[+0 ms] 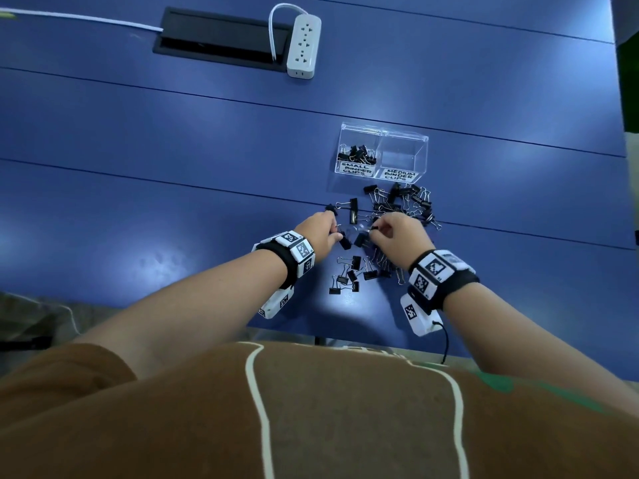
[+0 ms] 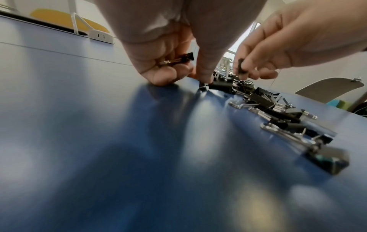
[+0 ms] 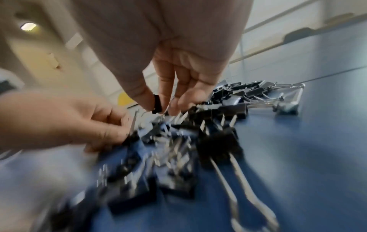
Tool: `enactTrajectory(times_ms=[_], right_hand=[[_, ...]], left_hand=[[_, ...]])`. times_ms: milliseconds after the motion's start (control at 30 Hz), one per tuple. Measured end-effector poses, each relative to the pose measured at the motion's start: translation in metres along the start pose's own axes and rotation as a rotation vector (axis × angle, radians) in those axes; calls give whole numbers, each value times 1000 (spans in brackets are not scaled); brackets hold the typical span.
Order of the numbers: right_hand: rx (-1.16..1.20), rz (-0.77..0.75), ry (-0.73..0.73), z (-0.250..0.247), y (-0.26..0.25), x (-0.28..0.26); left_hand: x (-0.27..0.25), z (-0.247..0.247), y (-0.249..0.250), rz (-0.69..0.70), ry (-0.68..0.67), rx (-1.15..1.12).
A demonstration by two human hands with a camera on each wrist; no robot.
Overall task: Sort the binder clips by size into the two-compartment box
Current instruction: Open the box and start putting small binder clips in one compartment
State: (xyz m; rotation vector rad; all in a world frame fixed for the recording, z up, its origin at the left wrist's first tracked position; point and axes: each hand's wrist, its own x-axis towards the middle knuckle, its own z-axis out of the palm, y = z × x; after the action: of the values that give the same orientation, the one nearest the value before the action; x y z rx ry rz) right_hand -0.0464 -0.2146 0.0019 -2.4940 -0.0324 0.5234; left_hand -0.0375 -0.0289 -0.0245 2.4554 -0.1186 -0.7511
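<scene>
Left hand point(image 2: 158, 51) grips a small binder clip point(image 2: 178, 59) in curled fingers. Right hand point(image 3: 178, 66) pinches a small clip point(image 3: 157, 104) above the loose clip pile point(image 1: 397, 209). Two-compartment box point(image 1: 420, 150) stands just beyond, small clips in its left compartment.

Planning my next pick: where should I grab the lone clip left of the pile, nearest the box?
Probably pinch the binder clip by its black body from above with the left hand, which is nearest. It appears to lie flat, wire handles pointing left, clear of the tangled pile.
</scene>
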Motion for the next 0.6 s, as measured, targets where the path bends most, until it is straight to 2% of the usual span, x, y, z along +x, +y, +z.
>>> enactTrajectory(times_ms=[167,300,467,600], right_hand=[[276,103,119,-39,-17,35],[153,51,238,-57,-35,75],[14,40,176,-56,-53,105],[9,33,147,-52,-55,105]], left_hand=[[-2,-5,-1,28,31,-50],[-1,-9,-3,31,110,-165],[5,-22,5,-4,179,-241],[19,-41,18,24,239,-220]])
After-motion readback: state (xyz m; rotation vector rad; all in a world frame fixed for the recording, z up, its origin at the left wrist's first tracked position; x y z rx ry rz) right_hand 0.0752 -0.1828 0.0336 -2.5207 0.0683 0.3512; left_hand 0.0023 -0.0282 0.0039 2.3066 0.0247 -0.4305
